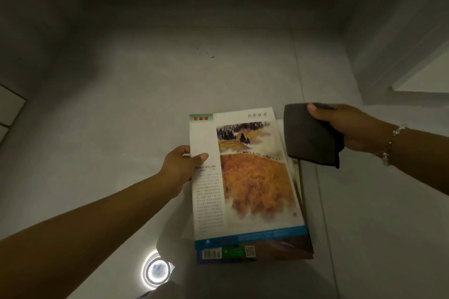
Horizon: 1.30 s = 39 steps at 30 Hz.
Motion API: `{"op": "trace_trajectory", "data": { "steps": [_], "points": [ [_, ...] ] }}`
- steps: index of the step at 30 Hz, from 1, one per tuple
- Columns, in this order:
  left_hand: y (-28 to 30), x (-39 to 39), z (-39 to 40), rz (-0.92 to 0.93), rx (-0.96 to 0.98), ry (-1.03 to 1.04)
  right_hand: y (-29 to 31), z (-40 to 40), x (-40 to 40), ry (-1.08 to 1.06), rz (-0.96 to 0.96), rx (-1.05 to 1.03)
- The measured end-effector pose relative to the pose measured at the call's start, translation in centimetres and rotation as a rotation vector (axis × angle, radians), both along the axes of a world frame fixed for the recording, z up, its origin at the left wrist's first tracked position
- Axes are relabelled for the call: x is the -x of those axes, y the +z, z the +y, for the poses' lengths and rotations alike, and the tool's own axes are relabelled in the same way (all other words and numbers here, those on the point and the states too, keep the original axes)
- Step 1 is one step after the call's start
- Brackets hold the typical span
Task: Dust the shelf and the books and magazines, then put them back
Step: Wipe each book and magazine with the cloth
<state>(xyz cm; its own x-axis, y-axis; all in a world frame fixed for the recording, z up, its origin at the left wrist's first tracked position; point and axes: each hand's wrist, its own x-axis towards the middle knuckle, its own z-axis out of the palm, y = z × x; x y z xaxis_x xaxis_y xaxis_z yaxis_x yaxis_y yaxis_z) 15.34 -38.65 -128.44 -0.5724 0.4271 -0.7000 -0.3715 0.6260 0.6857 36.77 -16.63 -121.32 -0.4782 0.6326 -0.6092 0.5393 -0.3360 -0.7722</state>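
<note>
Head view: left hand (181,165) pinches the top magazine (245,177) over the floor (145,80) stack; right hand (349,128) grips the cloth (308,136); best wipe flat across its cover, away from the pinch

A white magazine (245,175) cover shows a landscape painting in orange and yellow with dark trees, a green tag with red characters at its top corner, and a blue band along its lower edge. The cloth (311,135) is plain dark grey. The floor (170,68) is pale grey tile.
</note>
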Motion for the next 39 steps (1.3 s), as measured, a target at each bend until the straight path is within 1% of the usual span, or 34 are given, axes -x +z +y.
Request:
{"op": "trace_trajectory", "data": {
  "steps": [3, 5, 7, 9, 13, 16, 18, 21, 24, 26, 27, 28, 30, 31, 33, 34, 36, 38, 39],
  "points": [
    [0.1, -0.6, 0.0, 0.037, 0.005, -0.076, 0.6, -0.5, 1.3, 0.093, -0.028, -0.215],
    [0.1, -1.0, 0.0, 0.012, 0.011, -0.126, 0.3, -1.7, 2.2, 0.223, -0.081, -0.376],
    [0.0, -1.3, 0.0, -0.037, 0.019, -0.130, -0.4, -3.5, 2.9, 0.369, -0.106, -0.482],
    [-0.1, -1.3, -0.1, -0.072, 0.018, -0.120, -1.8, -5.6, 3.3, 0.515, -0.106, -0.551],
    [-0.1, -0.7, -0.3, -0.088, 0.005, -0.184, -6.3, -9.1, 3.0, 0.761, -0.031, -0.558],
    [-0.2, -0.6, -0.2, -0.076, -0.014, -0.206, -9.1, -8.6, 2.7, 0.893, -0.015, -0.706],
    [-0.3, -0.8, 0.0, -0.064, -0.032, -0.193, -10.1, -7.0, 3.0, 0.884, -0.061, -0.827],
    [-0.6, -1.1, 0.4, 0.014, -0.031, -0.207, -10.8, -4.3, 4.5, 0.736, -0.204, -0.970],
    [-0.5, -1.3, 0.6, 0.090, -0.039, -0.256, -10.7, -3.0, 6.2, 0.616, -0.394, -0.978],
    [-0.5, -1.3, 0.7, 0.092, -0.045, -0.283, -10.4, -4.0, 7.4, 0.572, -0.454, -0.962],
    [-0.5, -1.2, 0.6, 0.088, -0.044, -0.290, -10.2, -5.0, 7.9, 0.587, -0.424, -0.970],
    [-0.5, -1.1, 0.6, 0.090, -0.041, -0.297, -10.1, -6.1, 8.5, 0.640, -0.352, -0.989],
    [-0.5, -1.0, 0.5, 0.109, -0.035, -0.310, -9.9, -8.1, 9.2, 0.813, -0.183, -1.001],
    [-0.5, -1.0, 0.5, 0.114, -0.033, -0.313, -9.9, -8.7, 9.3, 0.886, -0.131, -0.996],
    [-0.4, -1.0, 0.3, 0.107, -0.038, -0.315, -10.0, -8.1, 9.1, 0.930, -0.122, -1.009],
    [-0.5, -1.0, 0.3, 0.098, -0.048, -0.311, -10.3, -7.3, 8.9, 0.900, -0.158, -1.035],
    [-0.6, -1.0, 0.3, 0.074, -0.060, -0.298, -10.6, -5.1, 8.4, 0.756, -0.289, -1.069],
    [-0.6, -1.0, 0.4, 0.061, -0.057, -0.283, -10.6, -3.3, 8.0, 0.601, -0.445, -1.022],
    [-0.7, -1.0, 0.4, 0.062, -0.053, -0.282, -10.6, -3.0, 8.2, 0.564, -0.507, -0.995]
  ]
}}
